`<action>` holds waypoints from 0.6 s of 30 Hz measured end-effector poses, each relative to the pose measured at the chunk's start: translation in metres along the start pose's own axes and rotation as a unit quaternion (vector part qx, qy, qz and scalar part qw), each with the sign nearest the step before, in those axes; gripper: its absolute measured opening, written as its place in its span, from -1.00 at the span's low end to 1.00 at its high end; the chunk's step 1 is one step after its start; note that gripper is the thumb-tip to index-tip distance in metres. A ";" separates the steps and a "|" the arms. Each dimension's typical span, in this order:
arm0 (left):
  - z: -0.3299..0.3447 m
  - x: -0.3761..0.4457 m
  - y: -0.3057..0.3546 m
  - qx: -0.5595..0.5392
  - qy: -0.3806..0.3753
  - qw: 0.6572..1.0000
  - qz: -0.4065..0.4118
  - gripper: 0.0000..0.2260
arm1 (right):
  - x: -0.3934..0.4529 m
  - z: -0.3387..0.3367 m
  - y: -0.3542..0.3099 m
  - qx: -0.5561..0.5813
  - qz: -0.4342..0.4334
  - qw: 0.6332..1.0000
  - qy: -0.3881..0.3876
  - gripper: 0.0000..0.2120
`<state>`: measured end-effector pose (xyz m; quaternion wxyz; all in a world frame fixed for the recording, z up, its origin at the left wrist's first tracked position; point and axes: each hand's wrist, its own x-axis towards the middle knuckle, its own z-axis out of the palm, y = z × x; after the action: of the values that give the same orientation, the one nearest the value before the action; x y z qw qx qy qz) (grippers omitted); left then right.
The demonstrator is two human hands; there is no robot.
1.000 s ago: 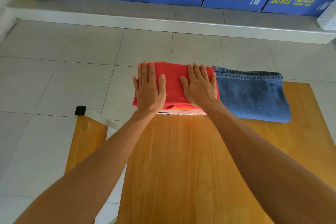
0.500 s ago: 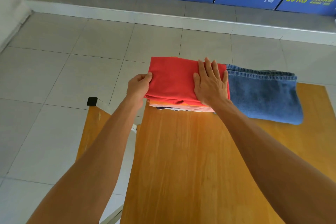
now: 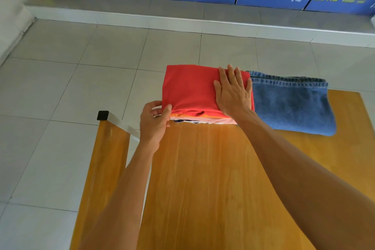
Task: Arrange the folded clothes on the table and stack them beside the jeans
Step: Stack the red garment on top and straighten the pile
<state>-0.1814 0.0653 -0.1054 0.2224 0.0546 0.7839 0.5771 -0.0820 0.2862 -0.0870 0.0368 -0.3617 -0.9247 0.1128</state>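
Note:
A stack of folded clothes with a red garment [image 3: 190, 89] on top sits at the far left corner of the wooden table [image 3: 203, 189]. Orange, white and dark layers show at its near edge. Folded blue jeans [image 3: 292, 105] lie right beside it, touching. My right hand [image 3: 233, 93] lies flat, fingers spread, on the right part of the red garment. My left hand [image 3: 155, 119] pinches the stack's near left corner, thumb on top of the red cloth.
A lower wooden bench [image 3: 105, 158] with a metal leg and black cap [image 3: 102, 115] stands left of the table. Tiled floor lies beyond. Blue washer panels marked 10 KG, 15 KG, 20 KG line a raised step at the back.
My left hand came off the top of the red garment, slid down the stack's left side and now pinches its near left corner. My right hand stayed pressed flat.

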 end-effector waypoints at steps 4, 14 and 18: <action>-0.013 0.001 0.000 0.000 -0.025 1.000 -0.014 -0.58 | 0.000 0.000 0.000 -0.003 -0.002 1.000 -0.007 -0.43; 0.059 0.020 0.086 0.359 0.036 0.860 0.360 -0.64 | 0.000 -0.008 -0.022 -0.014 -0.023 1.000 0.004 -0.44; 0.082 0.050 0.049 0.493 -0.045 0.820 0.288 -0.47 | -0.006 -0.004 -0.012 -0.029 0.038 0.999 -0.003 -0.43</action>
<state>-0.2003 0.1708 -0.0932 0.0243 0.4061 0.9014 0.1482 -0.0846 0.2740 -0.0806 0.0189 -0.3968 -0.9135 0.0884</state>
